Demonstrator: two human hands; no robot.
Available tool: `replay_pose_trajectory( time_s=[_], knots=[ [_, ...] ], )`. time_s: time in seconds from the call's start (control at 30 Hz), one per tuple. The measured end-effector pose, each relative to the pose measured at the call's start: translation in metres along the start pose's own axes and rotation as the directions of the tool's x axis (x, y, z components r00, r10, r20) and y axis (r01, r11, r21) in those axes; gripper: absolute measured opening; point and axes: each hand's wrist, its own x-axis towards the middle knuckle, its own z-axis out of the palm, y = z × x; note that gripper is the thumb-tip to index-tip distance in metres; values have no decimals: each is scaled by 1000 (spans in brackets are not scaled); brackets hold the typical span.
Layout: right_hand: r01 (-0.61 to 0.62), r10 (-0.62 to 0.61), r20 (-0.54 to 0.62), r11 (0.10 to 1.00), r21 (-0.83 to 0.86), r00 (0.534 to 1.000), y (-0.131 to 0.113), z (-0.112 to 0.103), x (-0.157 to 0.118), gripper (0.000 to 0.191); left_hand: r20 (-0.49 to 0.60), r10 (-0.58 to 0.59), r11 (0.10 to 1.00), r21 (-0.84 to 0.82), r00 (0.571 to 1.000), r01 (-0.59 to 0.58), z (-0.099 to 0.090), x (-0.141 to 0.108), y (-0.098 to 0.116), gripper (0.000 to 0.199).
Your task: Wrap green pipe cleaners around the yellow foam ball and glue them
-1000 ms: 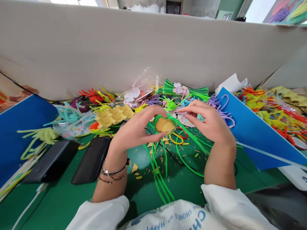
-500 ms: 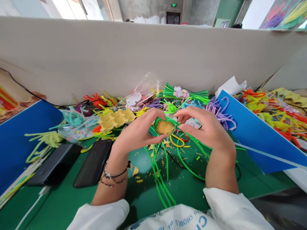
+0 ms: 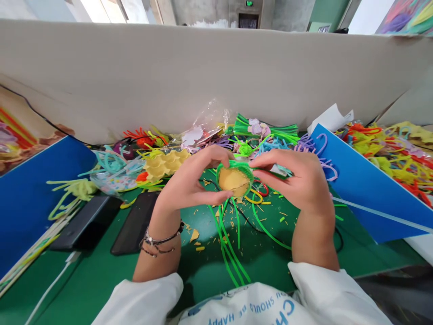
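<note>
My left hand (image 3: 189, 183) holds a small yellow egg-carton cup (image 3: 234, 180) between thumb below and fingers above. Green pipe cleaner (image 3: 249, 170) is wound round the cup's rim, and the cup's hollow faces me. At the rim's right side, the thumb and fingertips of my right hand (image 3: 294, 178) are pinched together on the green pipe cleaner. Long green pipe cleaners (image 3: 226, 246) run below the cup over the table. Yellow and red bent pipe cleaners (image 3: 255, 198) lie just behind it.
A yellow egg-carton piece (image 3: 165, 163), a phone (image 3: 133, 223) and a power bank (image 3: 86, 221) are at the left. Green pipe cleaner bundles (image 3: 282, 132) lie at the back. Blue panels (image 3: 368, 194) flank the green table (image 3: 270, 253), which is strewn with yellow scraps.
The cup has tipped so that more of its hollow faces me. My right fingers have closed from a loose, parted pose onto the pipe cleaner at the rim. The view has shifted slightly.
</note>
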Motion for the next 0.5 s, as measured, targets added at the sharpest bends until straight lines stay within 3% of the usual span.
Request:
replay_pose_trajectory(
  time_s=[0.23,0.5],
  knots=[
    [83,-83,9,996,-37,997,-5,3,1,17,-60,-32,991,-130,998,24,0,-5,3,35],
    [49,-49,-6,998,-29,999,-7,6,2,19,-104,-59,998,-10,993,59,-3,-6,5,34]
  ],
)
